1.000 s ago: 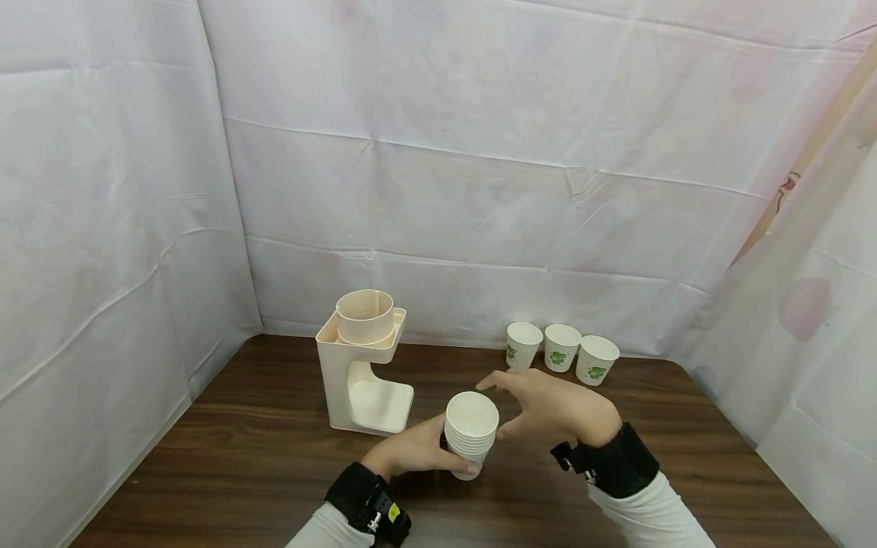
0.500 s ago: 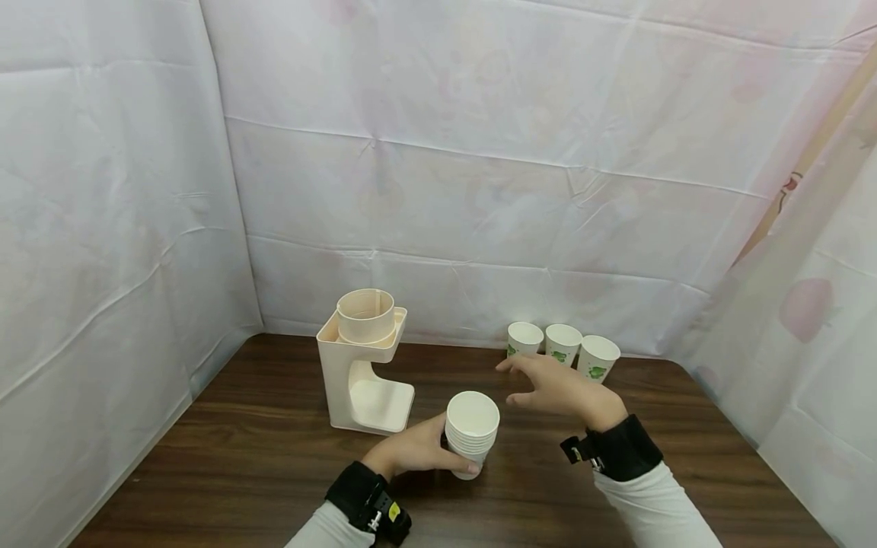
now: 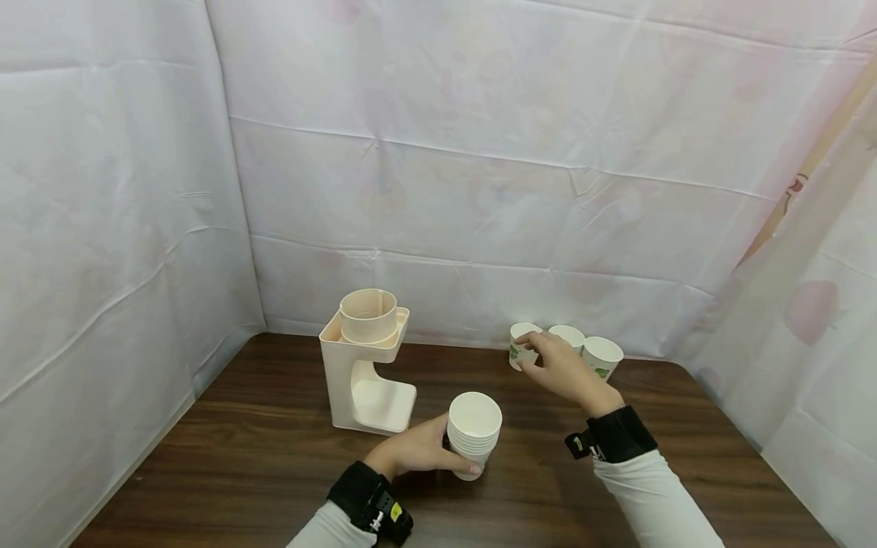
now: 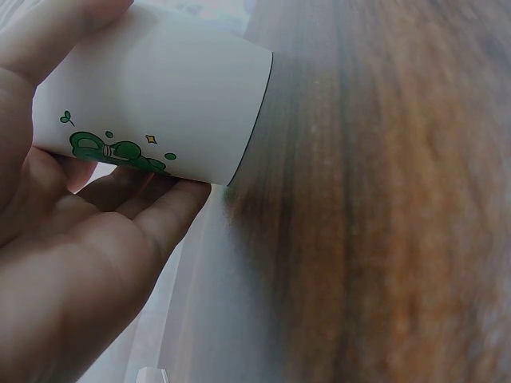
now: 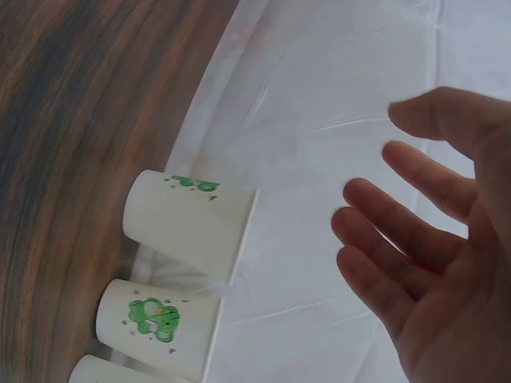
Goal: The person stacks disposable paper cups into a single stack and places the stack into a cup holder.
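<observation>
My left hand [image 3: 416, 449] grips a stack of white paper cups [image 3: 474, 423] low on its side, near the table's front. In the left wrist view the thumb and fingers wrap the cup [image 4: 168, 96], which has a green print and its base at the wood. Farther back, my right hand [image 3: 563, 369] hovers in front of a row of three paper cups, overlapping the left cup [image 3: 524, 352] and middle cup [image 3: 567, 333] in the head view. The right wrist view shows its fingers [image 5: 391, 215] loosely bent, holding nothing, apart from the cups. The right cup [image 3: 602, 356] stands beside them.
A cream cup-holder stand [image 3: 342, 380] with a round cylinder [image 3: 368, 316] on top stands left of the stack. White cloth [image 3: 438, 205] hangs behind and at both sides of the dark wooden table [image 3: 226, 457].
My right hand has moved from beside the held stack back and to the right, up to the row of cups. The left hand and its stack have stayed in place.
</observation>
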Tool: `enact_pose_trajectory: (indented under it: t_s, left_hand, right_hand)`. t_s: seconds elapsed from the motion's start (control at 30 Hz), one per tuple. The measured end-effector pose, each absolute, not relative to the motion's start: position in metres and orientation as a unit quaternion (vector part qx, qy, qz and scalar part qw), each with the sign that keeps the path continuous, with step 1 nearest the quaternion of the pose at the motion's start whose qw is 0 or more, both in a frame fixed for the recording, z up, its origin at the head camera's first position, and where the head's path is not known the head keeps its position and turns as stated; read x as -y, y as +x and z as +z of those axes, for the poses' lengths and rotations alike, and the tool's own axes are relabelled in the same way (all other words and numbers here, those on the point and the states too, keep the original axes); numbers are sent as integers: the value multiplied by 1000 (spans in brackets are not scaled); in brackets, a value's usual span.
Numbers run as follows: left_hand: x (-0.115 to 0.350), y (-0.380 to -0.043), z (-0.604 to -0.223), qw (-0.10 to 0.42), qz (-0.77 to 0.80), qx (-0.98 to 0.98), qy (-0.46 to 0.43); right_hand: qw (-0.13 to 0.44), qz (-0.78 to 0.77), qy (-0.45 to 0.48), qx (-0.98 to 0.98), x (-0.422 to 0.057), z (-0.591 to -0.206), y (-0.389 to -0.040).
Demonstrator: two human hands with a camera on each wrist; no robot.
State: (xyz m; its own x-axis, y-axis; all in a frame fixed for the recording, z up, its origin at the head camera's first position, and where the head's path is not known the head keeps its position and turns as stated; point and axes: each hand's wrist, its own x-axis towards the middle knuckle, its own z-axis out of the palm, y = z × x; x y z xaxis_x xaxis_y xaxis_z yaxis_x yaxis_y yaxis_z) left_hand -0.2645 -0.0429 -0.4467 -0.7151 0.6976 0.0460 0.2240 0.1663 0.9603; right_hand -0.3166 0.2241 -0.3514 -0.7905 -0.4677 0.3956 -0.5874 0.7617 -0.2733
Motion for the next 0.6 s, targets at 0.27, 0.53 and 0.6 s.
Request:
enact_pose_trajectory:
  t_s: [0.27,0.53,0.6]
  left_hand:
    - [44,-264,-447,202,560,-739,315]
    - [43,-261,-447,200,551,-749,309]
    - [43,-262,-447,200,550,-750,309]
  right_hand:
    - [149,198,254,935,-224,-357,-333]
    - [162,191,199,947,-226,-361,-354]
    - [164,184,192,950,-226,-361,-360]
